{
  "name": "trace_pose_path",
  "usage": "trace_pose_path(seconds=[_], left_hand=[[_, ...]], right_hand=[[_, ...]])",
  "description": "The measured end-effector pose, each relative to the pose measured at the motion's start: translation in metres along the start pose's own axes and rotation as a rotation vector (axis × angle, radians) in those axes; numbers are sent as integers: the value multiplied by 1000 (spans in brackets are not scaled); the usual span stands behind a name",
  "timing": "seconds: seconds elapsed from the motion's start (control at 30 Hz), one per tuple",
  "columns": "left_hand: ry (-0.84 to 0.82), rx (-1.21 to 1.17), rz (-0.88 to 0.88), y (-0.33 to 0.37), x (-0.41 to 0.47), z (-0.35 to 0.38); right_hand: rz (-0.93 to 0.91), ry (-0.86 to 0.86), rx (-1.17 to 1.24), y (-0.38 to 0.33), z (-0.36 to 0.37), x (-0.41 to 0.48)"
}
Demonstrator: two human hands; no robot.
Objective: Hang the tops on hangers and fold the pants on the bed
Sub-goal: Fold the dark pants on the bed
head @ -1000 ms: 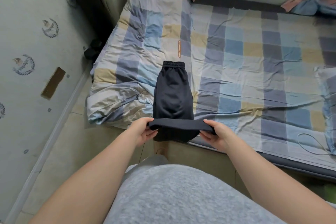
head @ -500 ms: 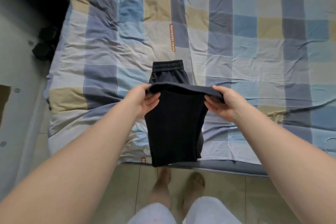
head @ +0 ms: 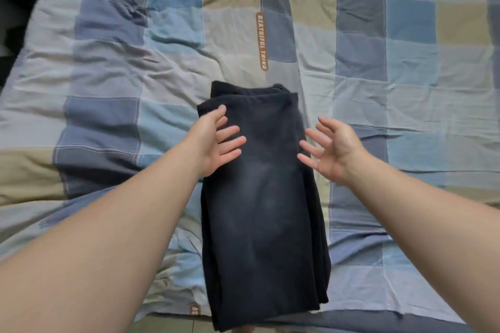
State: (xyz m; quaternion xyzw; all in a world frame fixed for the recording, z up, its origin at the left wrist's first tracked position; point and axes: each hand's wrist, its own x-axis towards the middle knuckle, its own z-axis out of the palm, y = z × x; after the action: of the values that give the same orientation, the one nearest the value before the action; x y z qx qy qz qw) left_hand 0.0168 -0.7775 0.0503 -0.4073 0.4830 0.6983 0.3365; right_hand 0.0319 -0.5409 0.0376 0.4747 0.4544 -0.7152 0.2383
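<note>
Dark navy pants (head: 263, 205) lie folded in half on the checked bed cover (head: 392, 84), the doubled-over end reaching the waistband at the far side and the fold hanging slightly past the bed's near edge. My left hand (head: 216, 142) hovers at the pants' upper left, fingers spread, its fingertips over the cloth and holding nothing. My right hand (head: 328, 149) is at the pants' upper right edge, fingers apart and empty.
The cover is wrinkled, in blue, grey and tan squares, with an orange lettered label (head: 262, 40) beyond the pants. The bed's near edge (head: 351, 319) runs along the bottom, with floor tile below. A dark area fills the top left corner.
Both hands carried the pants' lower end up and over to the waistband, laid it down and let go. The fingers have spread. The camera has moved closer over the bed.
</note>
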Motion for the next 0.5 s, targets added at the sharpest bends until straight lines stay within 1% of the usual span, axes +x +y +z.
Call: trace_pose_path(seconds=[0.13,0.33,0.5], left_hand=[[-12,36,-28,-42,-13,-8],[72,80,-72,-122,-54,-31],[176,252,-40,-198,-81,-50]], right_hand=[[64,-32,24,28,-19,-4],[158,-27,7,81,-49,-31],[218,9,-20,135,-90,-49]])
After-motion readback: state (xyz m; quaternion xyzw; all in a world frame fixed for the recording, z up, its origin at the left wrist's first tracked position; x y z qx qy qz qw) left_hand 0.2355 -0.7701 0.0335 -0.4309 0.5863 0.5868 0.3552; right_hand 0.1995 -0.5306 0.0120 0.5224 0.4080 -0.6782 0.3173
